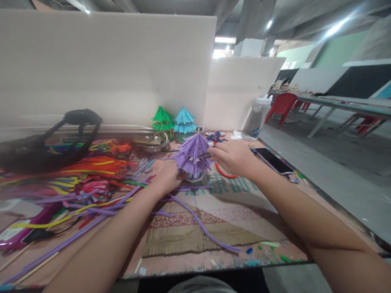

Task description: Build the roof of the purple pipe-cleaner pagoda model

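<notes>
A purple pagoda-like model [195,152] with two tiers of pipe-cleaner roofs stands upright on the cardboard [214,211] in the middle of the table. My left hand [171,176] is closed at its lower left side, the fingertips partly hidden behind it. At the model's upper right, my right hand [229,156] is closed with pinched fingers on something dark and thin, too small to make out, which reaches toward the roof. A loose purple pipe cleaner [203,226] curves across the cardboard in front of the model.
Green [163,119] and blue [184,119] models stand behind, near a metal bowl [149,142]. Colourful pipe cleaners [94,167] are heaped on the left, below a blurred black object [82,118]. On the right are a phone [273,160], a bottle [258,118] and an orange-red ring handle [225,172].
</notes>
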{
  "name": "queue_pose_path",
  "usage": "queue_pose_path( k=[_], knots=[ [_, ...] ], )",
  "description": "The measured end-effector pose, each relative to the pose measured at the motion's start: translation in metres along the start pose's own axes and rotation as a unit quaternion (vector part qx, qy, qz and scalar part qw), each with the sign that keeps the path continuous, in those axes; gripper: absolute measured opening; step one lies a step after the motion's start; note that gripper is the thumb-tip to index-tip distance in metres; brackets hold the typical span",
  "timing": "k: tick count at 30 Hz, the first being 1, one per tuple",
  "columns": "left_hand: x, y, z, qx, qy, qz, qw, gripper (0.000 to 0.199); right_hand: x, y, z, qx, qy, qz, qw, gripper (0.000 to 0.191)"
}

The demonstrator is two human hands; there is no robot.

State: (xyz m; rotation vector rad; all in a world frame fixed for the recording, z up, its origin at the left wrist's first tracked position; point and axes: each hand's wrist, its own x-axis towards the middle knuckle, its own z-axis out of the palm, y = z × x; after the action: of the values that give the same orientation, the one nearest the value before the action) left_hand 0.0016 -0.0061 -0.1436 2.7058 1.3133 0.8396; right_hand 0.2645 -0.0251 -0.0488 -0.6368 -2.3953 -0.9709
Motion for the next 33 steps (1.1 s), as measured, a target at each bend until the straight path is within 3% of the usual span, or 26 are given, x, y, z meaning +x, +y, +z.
queue_pose_path(
  k=[12,21,33],
  knots=[
    [0.0002,0.0054,-0.0055,0.021,-0.005,-0.018,1.0,0.042,-0.0016,-0.001,0.0013,0.016,-0.007,-0.002,1.0,0.02],
    [-0.0003,-0.0035,0.0027,0.002,-0.026,-0.023,0.999,0.033,-0.0021,0.0028,0.0023,0.007,0.021,0.017,1.0,0.022],
    [-0.0004,-0.0004,0.0001,0.008,-0.009,-0.015,1.0,0.038,-0.0017,-0.0012,0.0029,-0.008,-0.004,0.004,1.0,0.024]
  ],
)
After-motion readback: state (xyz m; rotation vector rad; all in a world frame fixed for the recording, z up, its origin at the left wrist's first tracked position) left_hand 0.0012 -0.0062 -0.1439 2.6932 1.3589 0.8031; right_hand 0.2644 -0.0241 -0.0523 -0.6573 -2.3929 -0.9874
